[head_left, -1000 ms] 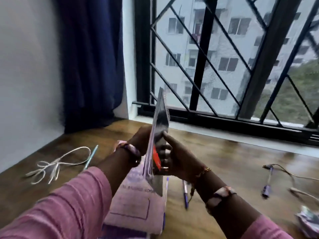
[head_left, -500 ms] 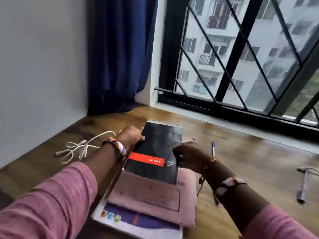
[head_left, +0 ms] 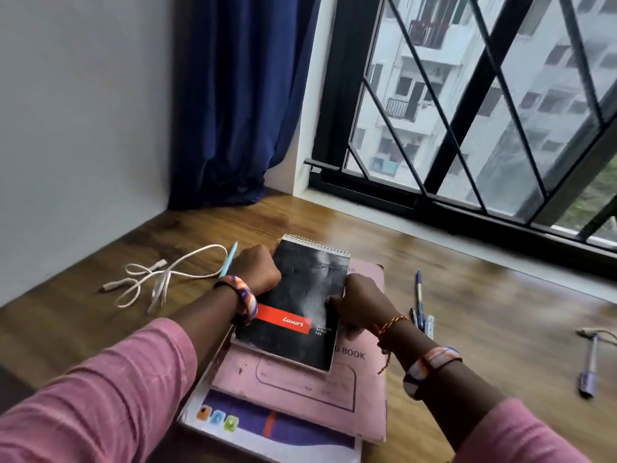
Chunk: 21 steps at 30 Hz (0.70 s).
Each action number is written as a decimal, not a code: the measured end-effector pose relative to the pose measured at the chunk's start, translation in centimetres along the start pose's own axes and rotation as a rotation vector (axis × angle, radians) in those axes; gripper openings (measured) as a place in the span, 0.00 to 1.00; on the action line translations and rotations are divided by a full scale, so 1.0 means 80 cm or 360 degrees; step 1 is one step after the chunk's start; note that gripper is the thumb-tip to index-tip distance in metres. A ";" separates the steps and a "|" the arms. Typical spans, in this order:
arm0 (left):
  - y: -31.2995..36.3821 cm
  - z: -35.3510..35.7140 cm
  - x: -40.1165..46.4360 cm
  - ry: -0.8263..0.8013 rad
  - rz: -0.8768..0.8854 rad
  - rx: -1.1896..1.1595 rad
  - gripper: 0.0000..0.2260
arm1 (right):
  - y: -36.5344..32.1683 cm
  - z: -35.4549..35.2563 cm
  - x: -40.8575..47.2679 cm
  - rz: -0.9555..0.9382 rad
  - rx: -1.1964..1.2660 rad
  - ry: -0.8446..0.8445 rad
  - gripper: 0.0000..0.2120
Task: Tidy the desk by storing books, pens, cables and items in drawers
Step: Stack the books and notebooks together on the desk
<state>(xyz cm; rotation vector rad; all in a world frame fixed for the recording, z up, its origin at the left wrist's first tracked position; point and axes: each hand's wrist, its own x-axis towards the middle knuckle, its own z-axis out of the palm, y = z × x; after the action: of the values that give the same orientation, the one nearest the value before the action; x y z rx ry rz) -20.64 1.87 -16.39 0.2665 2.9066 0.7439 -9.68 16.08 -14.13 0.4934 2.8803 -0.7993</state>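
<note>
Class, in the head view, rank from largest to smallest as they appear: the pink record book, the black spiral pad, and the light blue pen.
1. pink record book
2. black spiral pad
3. light blue pen, partly hidden by the left hand

The left hand (head_left: 258, 270) hides the spiral pad's (head_left: 300, 302) left edge. The pink book's (head_left: 359, 392) title is partly covered. The bottom book (head_left: 233, 426) runs past the near edge. Small print on the pens (head_left: 421, 314) is unreadable.
</note>
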 end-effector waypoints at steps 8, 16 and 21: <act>-0.016 0.003 -0.003 0.0078 0.0049 -0.0076 0.10 | 0.022 0.011 0.010 -0.0037 -0.0103 0.0063 0.14; -0.022 0.010 -0.012 0.0167 0.0049 -0.0083 0.11 | 0.028 0.017 0.010 -0.0140 -0.0075 0.0050 0.13; -0.024 0.010 -0.016 0.0166 0.0032 0.0034 0.11 | 0.026 0.022 0.003 -0.0154 -0.0223 0.0084 0.22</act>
<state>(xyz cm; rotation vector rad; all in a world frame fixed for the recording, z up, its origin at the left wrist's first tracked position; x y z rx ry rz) -19.50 0.33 -17.92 0.2671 3.0155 0.7520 -9.13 16.91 -16.72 0.3672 3.0015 -0.5999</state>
